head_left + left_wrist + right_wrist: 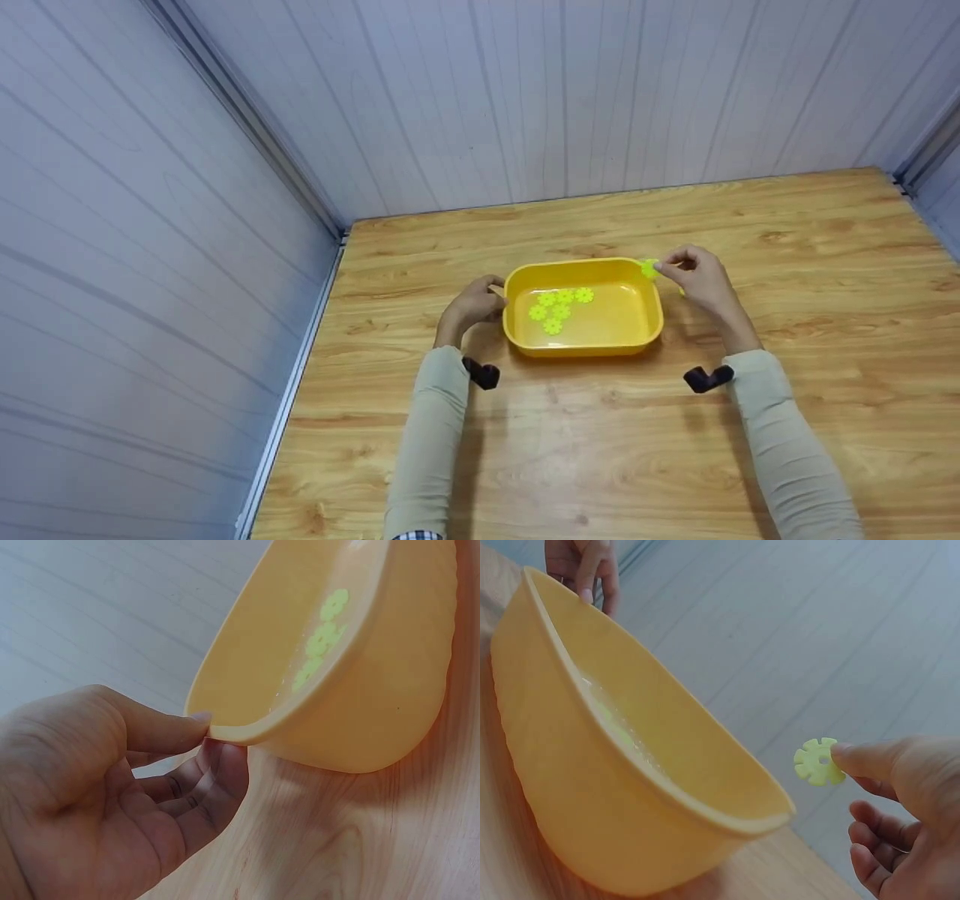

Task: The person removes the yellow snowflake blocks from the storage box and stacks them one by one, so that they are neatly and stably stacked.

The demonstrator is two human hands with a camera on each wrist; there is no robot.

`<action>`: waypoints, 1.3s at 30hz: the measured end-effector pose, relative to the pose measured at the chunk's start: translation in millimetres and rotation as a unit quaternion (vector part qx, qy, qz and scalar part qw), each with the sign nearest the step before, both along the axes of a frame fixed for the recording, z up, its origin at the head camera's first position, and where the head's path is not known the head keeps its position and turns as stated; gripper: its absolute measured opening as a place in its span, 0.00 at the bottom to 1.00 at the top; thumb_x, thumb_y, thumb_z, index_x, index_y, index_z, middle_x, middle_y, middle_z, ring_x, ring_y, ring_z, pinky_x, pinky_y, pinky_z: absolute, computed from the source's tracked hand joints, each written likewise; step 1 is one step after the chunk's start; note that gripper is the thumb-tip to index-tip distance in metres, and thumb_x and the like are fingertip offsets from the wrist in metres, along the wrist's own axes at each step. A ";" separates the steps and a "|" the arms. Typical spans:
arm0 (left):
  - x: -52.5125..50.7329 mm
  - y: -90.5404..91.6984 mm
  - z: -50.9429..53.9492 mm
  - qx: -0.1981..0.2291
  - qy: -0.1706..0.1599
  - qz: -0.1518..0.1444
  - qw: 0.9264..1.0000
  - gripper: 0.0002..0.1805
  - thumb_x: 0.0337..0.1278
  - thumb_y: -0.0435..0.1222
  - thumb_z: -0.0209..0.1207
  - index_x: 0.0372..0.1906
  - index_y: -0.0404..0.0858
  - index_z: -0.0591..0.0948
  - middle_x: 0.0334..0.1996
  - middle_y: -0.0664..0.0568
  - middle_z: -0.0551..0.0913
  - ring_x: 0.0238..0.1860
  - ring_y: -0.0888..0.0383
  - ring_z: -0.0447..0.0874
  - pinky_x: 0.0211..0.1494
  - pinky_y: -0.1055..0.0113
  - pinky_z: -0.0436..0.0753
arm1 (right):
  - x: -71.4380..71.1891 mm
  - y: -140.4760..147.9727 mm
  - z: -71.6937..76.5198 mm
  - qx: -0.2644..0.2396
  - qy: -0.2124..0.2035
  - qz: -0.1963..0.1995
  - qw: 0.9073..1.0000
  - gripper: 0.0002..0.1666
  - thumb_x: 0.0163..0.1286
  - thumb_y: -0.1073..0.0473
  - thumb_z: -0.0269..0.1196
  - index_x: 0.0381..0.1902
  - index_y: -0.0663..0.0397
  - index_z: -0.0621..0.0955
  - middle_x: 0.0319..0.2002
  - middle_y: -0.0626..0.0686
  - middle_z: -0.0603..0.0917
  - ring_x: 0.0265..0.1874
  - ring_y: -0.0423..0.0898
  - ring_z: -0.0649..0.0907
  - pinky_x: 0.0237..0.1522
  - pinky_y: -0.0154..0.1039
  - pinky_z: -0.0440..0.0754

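Observation:
A yellow plastic basin [585, 349] stands on the table, with several yellow-green notched plastic discs [560, 311] lying flat in its left half. My left hand [474, 304] pinches the basin's left rim, thumb on the inside and fingers beneath the lip, as the left wrist view shows. Beside the far right corner of the basin, my right hand [701, 279] holds one notched disc [819, 762] between thumb and index finger. In the right wrist view this disc is apart from the rim, and its other fingers are curled and hold nothing visible.
Below my right hand a small yellow-green spot [682, 292] shows, mostly hidden. The wood-patterned table [585, 450] meets a pale panelled wall [555, 105] behind and another on the left. A black mount [482, 373] juts inward from each sleeve cuff.

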State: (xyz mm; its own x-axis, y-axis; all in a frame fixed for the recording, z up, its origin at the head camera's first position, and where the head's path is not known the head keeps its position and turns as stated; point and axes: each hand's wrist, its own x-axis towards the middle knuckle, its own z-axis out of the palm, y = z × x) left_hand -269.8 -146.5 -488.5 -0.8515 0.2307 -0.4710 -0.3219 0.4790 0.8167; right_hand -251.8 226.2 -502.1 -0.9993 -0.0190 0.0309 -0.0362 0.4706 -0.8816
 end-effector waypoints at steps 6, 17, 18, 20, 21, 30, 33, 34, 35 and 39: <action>0.6 -0.4 -0.7 0.013 0.000 0.003 1.000 0.24 0.62 0.30 0.52 0.64 0.36 0.68 0.49 0.38 0.74 0.34 0.56 0.76 0.55 0.53 0.79 | -0.5 18.9 -16.8 -0.021 -0.035 -0.030 0.999 0.26 0.66 0.42 0.61 0.46 0.59 0.76 0.38 0.48 0.75 0.37 0.44 0.73 0.34 0.32 0.74; -1.6 -0.9 -2.2 0.016 -0.009 0.004 1.000 0.24 0.62 0.30 0.52 0.64 0.36 0.67 0.48 0.38 0.75 0.34 0.56 0.74 0.58 0.50 0.77 | 2.6 42.6 -38.8 0.016 -0.102 -0.078 0.992 0.30 0.69 0.41 0.56 0.51 0.63 0.74 0.46 0.56 0.73 0.43 0.47 0.71 0.39 0.34 0.71; -2.1 -0.9 -2.3 0.015 -0.009 0.005 1.000 0.24 0.62 0.30 0.52 0.64 0.36 0.67 0.47 0.39 0.75 0.34 0.56 0.74 0.57 0.51 0.77 | 2.7 43.3 -39.4 0.018 -0.106 -0.083 0.991 0.30 0.69 0.41 0.56 0.51 0.63 0.74 0.47 0.56 0.74 0.43 0.47 0.71 0.39 0.35 0.71; -2.7 -1.1 -2.7 0.013 -0.010 0.006 1.000 0.24 0.61 0.30 0.52 0.63 0.37 0.68 0.45 0.41 0.75 0.34 0.56 0.74 0.56 0.52 0.78 | 2.6 44.5 -40.4 0.024 -0.112 -0.089 0.989 0.29 0.69 0.42 0.56 0.52 0.63 0.74 0.47 0.57 0.74 0.44 0.49 0.72 0.40 0.37 0.71; -3.0 -1.1 -3.0 0.013 -0.010 0.006 1.000 0.24 0.61 0.30 0.52 0.63 0.37 0.68 0.45 0.41 0.75 0.34 0.56 0.74 0.56 0.52 0.78 | 2.6 44.8 -40.7 0.025 -0.114 -0.092 0.989 0.29 0.69 0.42 0.56 0.52 0.63 0.74 0.47 0.57 0.74 0.44 0.49 0.72 0.40 0.37 0.71; -1.8 -0.8 -1.8 0.017 -0.007 0.000 1.000 0.24 0.63 0.30 0.52 0.65 0.35 0.67 0.49 0.37 0.74 0.37 0.55 0.77 0.57 0.52 0.77 | 1.6 46.3 -45.0 0.076 -0.085 -0.109 0.987 0.22 0.70 0.50 0.56 0.46 0.66 0.78 0.44 0.61 0.78 0.42 0.51 0.74 0.40 0.37 0.70; -1.5 -1.1 -1.1 0.015 -0.008 0.000 1.000 0.24 0.63 0.30 0.52 0.65 0.35 0.67 0.46 0.41 0.74 0.37 0.55 0.77 0.57 0.52 0.77 | 1.4 46.1 -46.5 0.088 -0.074 -0.118 0.986 0.20 0.70 0.51 0.57 0.44 0.65 0.80 0.42 0.61 0.79 0.40 0.52 0.75 0.40 0.38 0.70; -1.5 -1.2 -1.0 0.016 -0.010 0.001 1.000 0.24 0.63 0.30 0.52 0.65 0.35 0.67 0.44 0.42 0.74 0.37 0.54 0.76 0.57 0.52 0.77 | 1.2 46.0 -47.2 0.095 -0.070 -0.121 0.986 0.20 0.70 0.51 0.58 0.43 0.65 0.80 0.41 0.61 0.79 0.40 0.52 0.76 0.39 0.39 0.70; -1.5 -1.2 -0.9 0.016 -0.011 0.001 1.000 0.24 0.63 0.30 0.52 0.65 0.35 0.67 0.43 0.43 0.74 0.36 0.55 0.75 0.57 0.52 0.77 | 1.1 46.0 -47.8 0.101 -0.064 -0.123 0.985 0.20 0.69 0.51 0.58 0.43 0.65 0.81 0.41 0.62 0.80 0.39 0.53 0.76 0.39 0.40 0.71; -1.6 -1.0 0.3 0.018 -0.015 0.004 1.000 0.25 0.63 0.29 0.51 0.65 0.36 0.67 0.38 0.46 0.73 0.33 0.54 0.72 0.57 0.51 0.76 | 0.0 45.6 -50.3 0.114 -0.053 -0.127 0.984 0.20 0.69 0.51 0.58 0.42 0.66 0.82 0.41 0.64 0.81 0.40 0.57 0.78 0.42 0.46 0.73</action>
State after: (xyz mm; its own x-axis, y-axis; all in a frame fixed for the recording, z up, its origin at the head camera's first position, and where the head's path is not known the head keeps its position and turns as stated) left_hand -271.4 -147.5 -488.2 -0.8386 0.2404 -0.4888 -0.3511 0.4474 0.8225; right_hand -251.8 271.8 -552.4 -0.9700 0.2379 -0.0503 0.1951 0.6379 -0.7450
